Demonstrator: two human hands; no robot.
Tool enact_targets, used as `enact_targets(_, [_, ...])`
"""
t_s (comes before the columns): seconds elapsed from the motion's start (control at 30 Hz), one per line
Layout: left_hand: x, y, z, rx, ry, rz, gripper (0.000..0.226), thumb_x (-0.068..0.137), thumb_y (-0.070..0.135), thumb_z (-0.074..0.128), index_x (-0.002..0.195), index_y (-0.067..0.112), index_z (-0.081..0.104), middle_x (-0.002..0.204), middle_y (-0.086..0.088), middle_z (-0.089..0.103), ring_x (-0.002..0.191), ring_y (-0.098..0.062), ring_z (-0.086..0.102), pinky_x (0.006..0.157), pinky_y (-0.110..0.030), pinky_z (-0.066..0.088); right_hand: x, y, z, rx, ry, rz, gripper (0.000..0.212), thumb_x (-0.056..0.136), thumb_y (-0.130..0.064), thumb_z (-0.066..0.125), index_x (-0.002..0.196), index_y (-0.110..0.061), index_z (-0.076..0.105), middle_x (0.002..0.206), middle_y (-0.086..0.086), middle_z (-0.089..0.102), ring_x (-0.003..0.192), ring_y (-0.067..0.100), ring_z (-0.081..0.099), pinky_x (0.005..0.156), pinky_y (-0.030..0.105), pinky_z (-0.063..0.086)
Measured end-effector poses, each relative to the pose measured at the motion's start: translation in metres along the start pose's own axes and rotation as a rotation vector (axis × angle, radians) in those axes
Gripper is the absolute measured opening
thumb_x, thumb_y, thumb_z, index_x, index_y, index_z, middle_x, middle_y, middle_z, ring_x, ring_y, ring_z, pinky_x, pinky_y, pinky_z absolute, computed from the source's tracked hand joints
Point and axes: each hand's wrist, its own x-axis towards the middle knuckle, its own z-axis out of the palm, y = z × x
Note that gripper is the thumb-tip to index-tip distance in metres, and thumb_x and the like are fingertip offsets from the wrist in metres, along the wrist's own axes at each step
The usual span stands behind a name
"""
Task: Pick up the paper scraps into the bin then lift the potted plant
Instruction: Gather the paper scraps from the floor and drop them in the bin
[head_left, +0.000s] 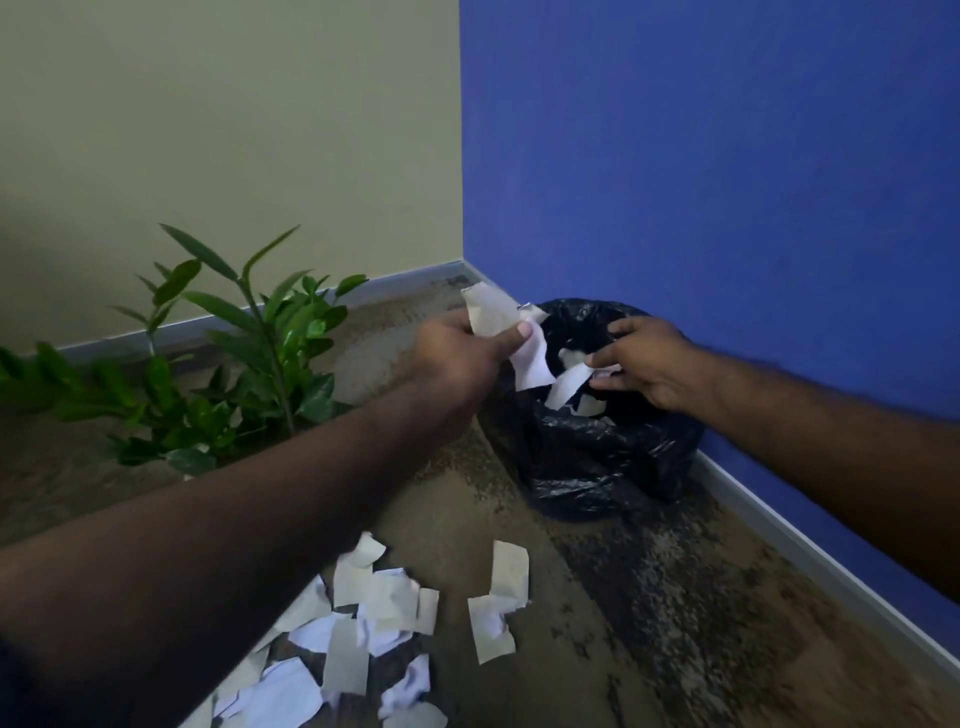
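My left hand (462, 353) grips a bunch of scraps (498, 317), thumb pressed over them, held at the upper left rim of the bin (597, 457), which stands in the corner under the blue wall (727, 182) in the middle right of the frame. My right hand (644, 364) hovers over the bin's mouth from the right side, fingers half spread, thumb and forefinger pinching a white strip (569, 384) that hangs down into the black liner. A few bits already lie inside.

What matters for the next move: the bin's opening lies just right of and below my left hand, so I judge a short shift rightward and letting go should drop the bunch in. The loose pile (374, 623) is on the floor (675, 597) at the lower middle of the frame, under my left forearm and nearer that arm, so the left hand looks the natural one to reach back for it. The plant (249, 364) stands at the left, well apart from the bin; its pot is mostly hidden behind my arm
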Motion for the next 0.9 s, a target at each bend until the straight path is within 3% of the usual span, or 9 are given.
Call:
enact_targets(0.13, [0.01, -0.004, 0.025, -0.017, 0.015, -0.129, 0.017, 0.087, 0.024, 0.071, 0.097, 0.014, 0.061, 0.083, 0.003, 0.066, 0.07, -0.009, 0.062, 0.051, -0.02, 0.049, 0.006, 0.004, -0.002, 0.055, 0.049, -0.003, 0.034, 0.081, 0.013, 0.061, 0.106, -0.01, 0.053, 0.104, 0.015, 0.057, 0.089, 0.032, 0.067, 0.055, 0.032, 0.058])
enact_targets(0.2, [0.011, -0.006, 0.034, 0.01, -0.016, -0.173, 0.011, 0.092, 0.017, 0.064, 0.095, 0.008, 0.059, 0.089, -0.007, 0.066, 0.073, -0.017, 0.063, 0.063, -0.029, 0.058, 0.008, 0.004, -0.001, 0.103, 0.07, 0.004, 0.026, 0.088, 0.011, 0.051, 0.105, -0.009, 0.053, 0.092, 0.015, 0.058, 0.082, 0.033, 0.068, 0.054, 0.032, 0.057])
enact_targets(0.3, [0.011, -0.014, 0.045, 0.118, -0.172, -0.194, 0.046, 0.09, 0.001, 0.06, 0.134, 0.006, 0.048, 0.111, -0.017, 0.064, 0.094, -0.029, 0.067, 0.088, -0.045, 0.058, 0.011, 0.005, 0.0, 0.116, 0.099, 0.007, 0.02, 0.093, 0.006, 0.042, 0.096, -0.007, 0.056, 0.091, 0.015, 0.058, 0.081, 0.031, 0.068, 0.059, 0.032, 0.058])
enact_targets(0.43, [0.01, -0.022, 0.046, 0.139, -0.233, -0.137, 0.064, 0.085, 0.001, 0.067, 0.141, 0.016, 0.041, 0.099, 0.004, 0.063, 0.085, -0.014, 0.063, 0.082, -0.036, 0.058, 0.012, 0.007, 0.004, 0.11, 0.128, -0.007, 0.023, 0.094, 0.004, 0.038, 0.087, -0.009, 0.056, 0.094, 0.017, 0.06, 0.084, 0.031, 0.068, 0.066, 0.033, 0.059])
enact_targets(0.53, [0.012, -0.026, 0.037, 0.186, -0.232, -0.11, 0.067, 0.084, -0.005, 0.065, 0.144, 0.014, 0.042, 0.133, -0.005, 0.056, 0.112, -0.021, 0.058, 0.09, -0.035, 0.054, 0.008, 0.006, 0.009, 0.112, 0.139, -0.027, 0.023, 0.094, 0.004, 0.04, 0.085, -0.01, 0.056, 0.09, 0.014, 0.061, 0.08, 0.028, 0.068, 0.058, 0.031, 0.059])
enact_targets(0.6, [0.012, -0.027, 0.026, 0.247, -0.207, -0.027, 0.052, 0.084, -0.004, 0.067, 0.132, 0.012, 0.056, 0.129, -0.005, 0.058, 0.113, -0.018, 0.057, 0.089, -0.029, 0.051, 0.003, 0.005, 0.014, 0.097, 0.131, -0.063, 0.021, 0.092, 0.004, 0.043, 0.084, -0.011, 0.057, 0.085, 0.013, 0.062, 0.074, 0.024, 0.067, 0.054, 0.029, 0.059])
enact_targets(0.73, [-0.002, -0.031, -0.02, 0.396, -0.256, 0.102, 0.026, 0.086, -0.001, 0.065, 0.097, 0.022, 0.065, 0.092, 0.007, 0.064, 0.087, -0.012, 0.065, 0.07, -0.019, 0.054, -0.01, 0.004, 0.032, -0.05, 0.125, -0.286, 0.021, 0.087, 0.001, 0.049, 0.079, -0.014, 0.06, 0.076, 0.01, 0.064, 0.059, 0.017, 0.062, 0.045, 0.024, 0.054])
enact_targets(0.83, [-0.024, -0.045, -0.069, 0.627, -0.342, 0.126, 0.021, 0.086, 0.004, 0.066, 0.092, 0.025, 0.065, 0.092, 0.005, 0.066, 0.083, -0.009, 0.065, 0.069, -0.024, 0.055, -0.02, 0.0, 0.047, -0.241, 0.192, -0.639, 0.019, 0.083, -0.001, 0.054, 0.077, -0.016, 0.064, 0.074, 0.008, 0.066, 0.063, 0.022, 0.064, 0.05, 0.03, 0.053])
enact_targets(0.9, [-0.038, -0.061, -0.102, 0.754, -0.351, 0.145, 0.012, 0.084, 0.004, 0.069, 0.092, 0.014, 0.069, 0.093, -0.001, 0.067, 0.082, -0.008, 0.065, 0.073, -0.029, 0.054, -0.027, 0.001, 0.059, -0.329, 0.144, -0.816, 0.015, 0.085, -0.004, 0.058, 0.081, -0.016, 0.065, 0.069, 0.011, 0.065, 0.063, 0.031, 0.063, 0.054, 0.037, 0.053])
